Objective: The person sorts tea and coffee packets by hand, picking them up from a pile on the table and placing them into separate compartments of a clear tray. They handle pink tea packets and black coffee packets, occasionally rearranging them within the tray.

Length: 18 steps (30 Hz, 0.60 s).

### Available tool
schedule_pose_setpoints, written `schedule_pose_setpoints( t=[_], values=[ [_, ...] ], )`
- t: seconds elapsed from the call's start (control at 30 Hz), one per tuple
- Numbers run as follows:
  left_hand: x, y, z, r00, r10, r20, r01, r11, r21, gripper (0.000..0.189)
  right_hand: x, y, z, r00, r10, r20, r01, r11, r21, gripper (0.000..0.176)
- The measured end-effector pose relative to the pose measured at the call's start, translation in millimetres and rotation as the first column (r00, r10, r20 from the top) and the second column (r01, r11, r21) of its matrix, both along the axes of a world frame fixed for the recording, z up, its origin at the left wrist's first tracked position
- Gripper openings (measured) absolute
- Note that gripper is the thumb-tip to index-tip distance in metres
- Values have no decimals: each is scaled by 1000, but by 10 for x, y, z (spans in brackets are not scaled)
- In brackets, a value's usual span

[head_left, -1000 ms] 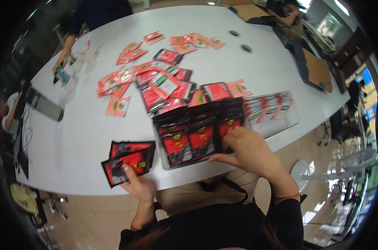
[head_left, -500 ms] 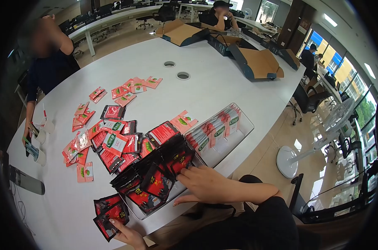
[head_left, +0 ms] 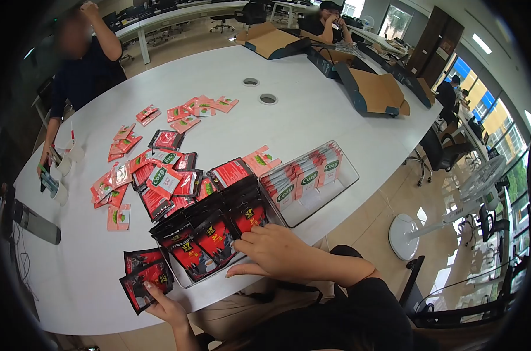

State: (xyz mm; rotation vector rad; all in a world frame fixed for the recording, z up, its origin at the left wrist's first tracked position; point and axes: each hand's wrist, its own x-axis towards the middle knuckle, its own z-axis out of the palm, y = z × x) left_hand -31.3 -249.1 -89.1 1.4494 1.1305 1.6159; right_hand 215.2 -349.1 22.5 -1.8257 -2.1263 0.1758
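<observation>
Black-and-red coffee sachets (head_left: 141, 282) are gripped in my left hand (head_left: 167, 305), fanned out beyond the table edge side of the tray's left end. Rows of similar coffee sachets (head_left: 214, 238) stand in a clear tray (head_left: 204, 279) in front of me. My right hand (head_left: 277, 250) rests over the tray's right part, its fingertips touching the sachets' front and its thumb spread apart. Adjoining on the right is a second clear tray (head_left: 323, 202), partly filled with white-and-red Cozy tea sachets (head_left: 309, 180).
Loose red and pink tea sachets (head_left: 163, 180) lie scattered beyond the trays. At the left, another person's hand (head_left: 45, 159) is by white cups (head_left: 59, 194), near a grey cylinder (head_left: 38, 223). Opened cardboard boxes (head_left: 373, 90) stand at the back right.
The tilted coffee sachet in the middle of the tray now stands in line with its neighbours. My right hand has shifted slightly; my left still holds its sachets. The view has turned a little.
</observation>
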Motion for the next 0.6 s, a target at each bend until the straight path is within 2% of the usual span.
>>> schedule_pose_setpoints(
  t=[0.07,0.27,0.37,0.47,0.5,0.53,0.57,0.6],
  values=[
    [17,20,27,999,-37,24,37,999,9,35,0,-17,-47,999,-1,35,1,1000,-13,51],
    [76,15,113,998,-31,63,31,999,10,35,10,-14,-50,999,-43,-5,42,998,-45,51],
    [37,38,61,998,-45,46,45,999,3,32,-17,-14,33,998,-32,-51,32,999,4,42],
    [83,16,161,995,-48,86,47,999,8,29,24,-21,222,985,-18,-171,43,989,144,28],
    [97,13,188,993,-52,104,51,999,16,28,45,-39,372,977,-25,-212,84,959,272,23],
    [128,1,219,989,-26,144,24,1000,15,19,68,-80,564,965,-28,-260,132,911,390,20],
    [114,-4,235,987,-40,156,36,999,31,19,83,-136,747,951,-28,-308,194,831,522,23],
    [101,-18,236,984,-52,172,46,998,43,19,91,-191,940,980,-61,-190,186,630,754,20]
  ],
)
